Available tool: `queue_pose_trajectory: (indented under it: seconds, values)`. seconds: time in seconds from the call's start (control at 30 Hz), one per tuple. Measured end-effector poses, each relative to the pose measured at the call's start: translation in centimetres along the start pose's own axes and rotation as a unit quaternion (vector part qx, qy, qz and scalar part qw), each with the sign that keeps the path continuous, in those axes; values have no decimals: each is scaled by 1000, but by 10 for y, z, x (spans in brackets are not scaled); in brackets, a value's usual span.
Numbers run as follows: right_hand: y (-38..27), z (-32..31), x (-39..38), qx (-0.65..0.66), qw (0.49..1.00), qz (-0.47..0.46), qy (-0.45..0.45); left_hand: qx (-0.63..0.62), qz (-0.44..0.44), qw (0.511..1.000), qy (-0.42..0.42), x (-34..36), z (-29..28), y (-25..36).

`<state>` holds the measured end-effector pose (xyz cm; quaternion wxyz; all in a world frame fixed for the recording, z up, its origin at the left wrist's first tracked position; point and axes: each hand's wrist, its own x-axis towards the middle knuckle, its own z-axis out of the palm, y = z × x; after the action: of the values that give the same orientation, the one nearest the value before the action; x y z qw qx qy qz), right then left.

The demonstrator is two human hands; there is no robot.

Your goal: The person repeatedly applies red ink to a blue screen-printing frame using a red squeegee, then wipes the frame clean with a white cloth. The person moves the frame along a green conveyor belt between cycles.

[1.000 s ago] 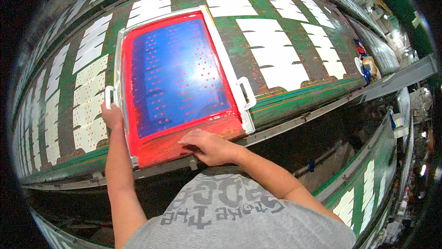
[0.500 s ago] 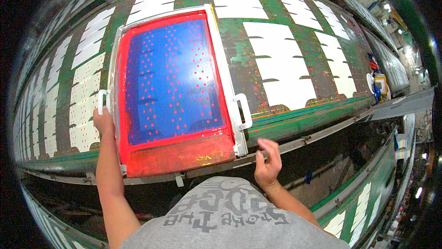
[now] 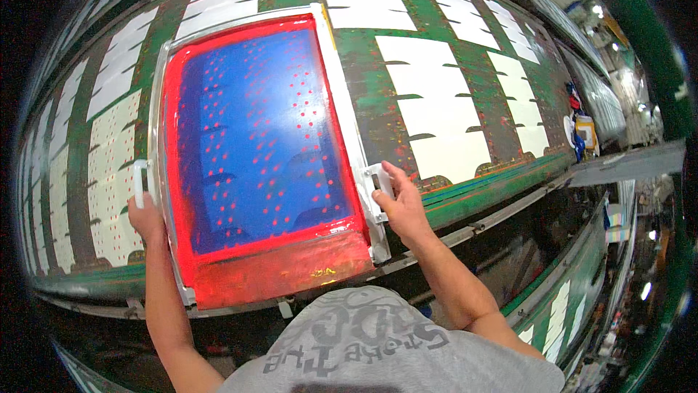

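A screen printing frame lies over the green table in front of me. Its blue mesh carries rows of small red dots, bordered by wet red ink. My left hand is closed round the lower end of the white handle on the frame's left side. On the right side, my right hand grips the other white handle, thumb on the inner side and fingers beyond it. Cut fabric pieces show dimly as dark notches beneath the mesh.
White notched fabric panels lie in rows along the long green printing table. To the left, a panel bears red dots. A metal rail runs along the near edge. Coloured containers stand at the table's right end.
My right hand has moved up from the air beside the frame onto its right handle. The frame's near end now sits lower in view and tilts slightly. My left hand stays on its handle.
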<state>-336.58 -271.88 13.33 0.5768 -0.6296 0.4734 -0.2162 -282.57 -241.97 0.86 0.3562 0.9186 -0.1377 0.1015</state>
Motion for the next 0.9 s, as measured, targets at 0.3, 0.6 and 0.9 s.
queue_pose_trajectory:
  seconds: [0.3,0.6,0.9]
  values:
    - [-45,-29,-11,-34,990,-133,19,-121,-30,991,-51,15,-10,7]
    - [-28,-168,35,-172,977,-116,41,-212,-56,973,-70,-48,32,150]
    - [35,-353,77,-171,978,-90,83,-241,-37,970,-17,-213,105,317]
